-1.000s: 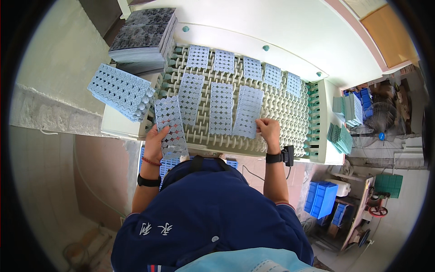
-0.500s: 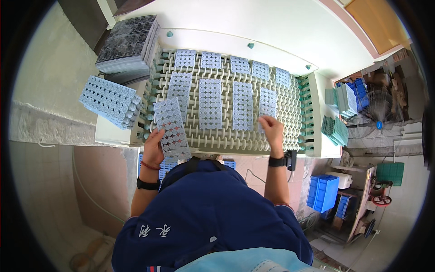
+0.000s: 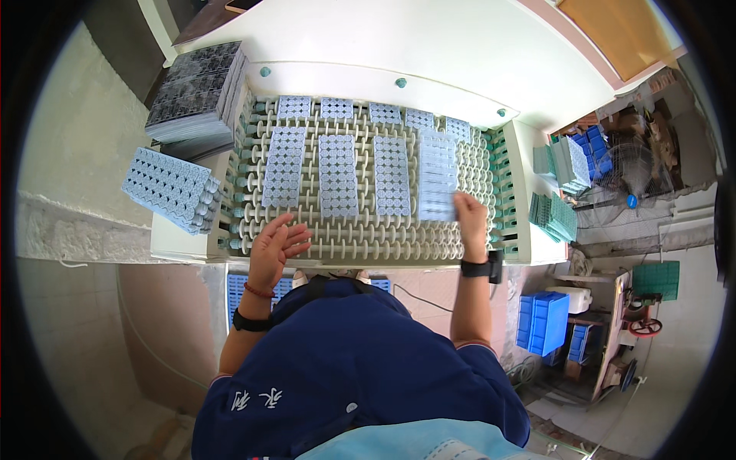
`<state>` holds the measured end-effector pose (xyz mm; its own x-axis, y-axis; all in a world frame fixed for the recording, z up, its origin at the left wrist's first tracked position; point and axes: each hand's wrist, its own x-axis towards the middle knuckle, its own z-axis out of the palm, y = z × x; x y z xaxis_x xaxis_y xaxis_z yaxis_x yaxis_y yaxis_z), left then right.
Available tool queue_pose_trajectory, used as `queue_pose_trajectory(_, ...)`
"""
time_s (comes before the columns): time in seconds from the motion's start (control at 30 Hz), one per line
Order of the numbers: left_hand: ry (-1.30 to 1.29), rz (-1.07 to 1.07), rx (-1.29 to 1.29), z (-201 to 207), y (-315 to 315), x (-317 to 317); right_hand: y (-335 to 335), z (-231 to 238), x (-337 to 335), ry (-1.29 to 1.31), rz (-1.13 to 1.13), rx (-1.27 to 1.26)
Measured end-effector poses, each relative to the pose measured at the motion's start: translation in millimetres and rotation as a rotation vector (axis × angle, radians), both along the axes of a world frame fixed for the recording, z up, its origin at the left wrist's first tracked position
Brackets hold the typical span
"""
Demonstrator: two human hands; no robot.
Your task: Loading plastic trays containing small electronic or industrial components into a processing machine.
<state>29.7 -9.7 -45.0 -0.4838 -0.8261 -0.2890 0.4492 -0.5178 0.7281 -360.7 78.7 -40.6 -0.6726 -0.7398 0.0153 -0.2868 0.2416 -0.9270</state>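
Note:
My left hand point(image 3: 280, 245) is open and empty, palm partly turned up, over the front edge of the wheeled roller conveyor point(image 3: 307, 230). Beyond it lies a thin pale blue panel point(image 3: 284, 166) made of joined round pieces with dark gaps. My right hand point(image 3: 471, 218) pinches the near right corner of another pale blue panel point(image 3: 437, 176), blurred by motion. Between these lie two more such panels, a middle-left one point(image 3: 339, 176) and a middle-right one point(image 3: 392, 176). A far row of similar panels point(image 3: 336, 108) rests behind them, against the white housing.
At the left end stand a stack of pale blue panels point(image 3: 169, 188) and a tall dark-patterned stack point(image 3: 192, 96). Green and pale sheets point(image 3: 553, 217) sit on the right ledge. Blue crates point(image 3: 543, 323) and a fan point(image 3: 632, 201) stand to the right.
The panel in my left hand has been let go, and that hand has opened. The rightmost panel has shifted, with my right hand at its corner. The view has moved slightly.

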Motion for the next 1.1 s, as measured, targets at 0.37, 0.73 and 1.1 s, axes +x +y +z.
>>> queue_pose_trajectory(0.37,-1.129,-0.209,-1.443,19,-11,-64,-9,-23,-23,0.884,0.050,0.099)
queue_pose_trajectory(0.73,-1.508,-0.598,-1.559,-16,-50,-100,-65,-26,87,0.926,0.494,0.004)
queue_pose_trajectory(1.1,-1.160,-0.506,-1.481,27,-9,-54,-99,111,200,0.625,0.753,-0.349)
